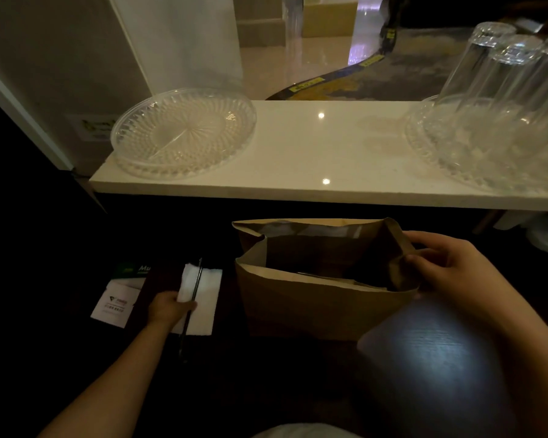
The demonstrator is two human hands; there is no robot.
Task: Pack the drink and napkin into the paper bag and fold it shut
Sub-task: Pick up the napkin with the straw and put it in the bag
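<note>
A brown paper bag (307, 305) stands open on the dark counter at the centre. My right hand (446, 263) pinches the bag's right rim and holds the mouth apart. Something dark lies inside the bag, too dim to name. To the left of the bag a white napkin (204, 295) lies flat with a thin dark straw (194, 290) across it. My left hand (168, 308) grips the napkin's left edge and the straw.
A white shelf (323, 147) runs above the counter. On it sit a clear glass plate (184, 132) at the left and upturned glasses (500, 77) on a glass tray (450, 165) at the right. A printed card (117, 300) lies left of the napkin.
</note>
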